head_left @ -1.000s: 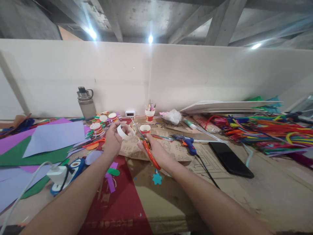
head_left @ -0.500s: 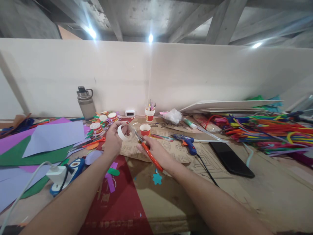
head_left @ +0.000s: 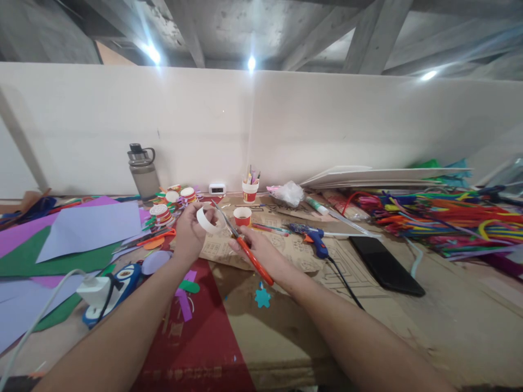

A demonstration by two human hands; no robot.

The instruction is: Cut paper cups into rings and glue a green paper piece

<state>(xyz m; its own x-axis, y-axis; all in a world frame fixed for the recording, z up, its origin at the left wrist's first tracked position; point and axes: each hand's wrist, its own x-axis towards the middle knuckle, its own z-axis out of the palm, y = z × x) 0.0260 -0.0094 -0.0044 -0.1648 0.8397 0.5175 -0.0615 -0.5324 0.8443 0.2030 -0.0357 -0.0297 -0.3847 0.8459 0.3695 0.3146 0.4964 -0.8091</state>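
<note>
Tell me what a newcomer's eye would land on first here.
Probably the orange-handled scissors in the right hand, near the centre, beside the white ring held in the left hand. Next might come the heap of multicoloured strips at the far right, then the turquoise flower-shaped cutout lying between the forearms.

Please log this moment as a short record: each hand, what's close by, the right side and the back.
Left hand: holds a white ring
Right hand: holds orange-handled scissors, blades pointing away from the person
Close by: red-and-white paper cup, turquoise flower cutout
Right side: blue glue gun, black phone
Back: water bottle
</note>
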